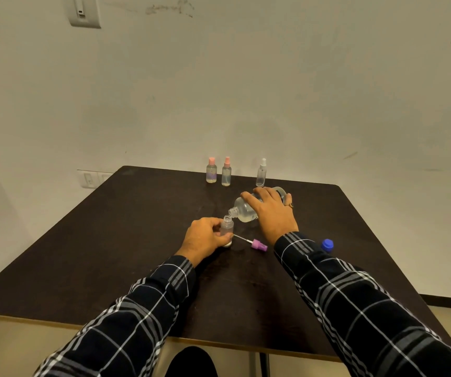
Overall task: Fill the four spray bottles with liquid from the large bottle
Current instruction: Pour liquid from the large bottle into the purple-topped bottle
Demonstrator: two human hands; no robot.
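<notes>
My left hand (205, 236) grips a small uncapped spray bottle (227, 227) that stands upright on the dark table (110, 254). My right hand (272, 210) holds the large clear bottle (243, 209) tipped on its side, its open neck just above the small bottle's mouth. A purple spray head (258, 244) with its white tube lies on the table right of the small bottle. The large bottle's blue cap (327, 244) sits beside my right sleeve. At the table's back stand two pink-topped spray bottles (211, 170) (226, 172) and a white-topped one (261, 173).
The table's far edge runs close to a pale wall. A wall socket (89, 179) shows behind the back left corner. The table's front edge is near my body, with a table leg (264, 364) below.
</notes>
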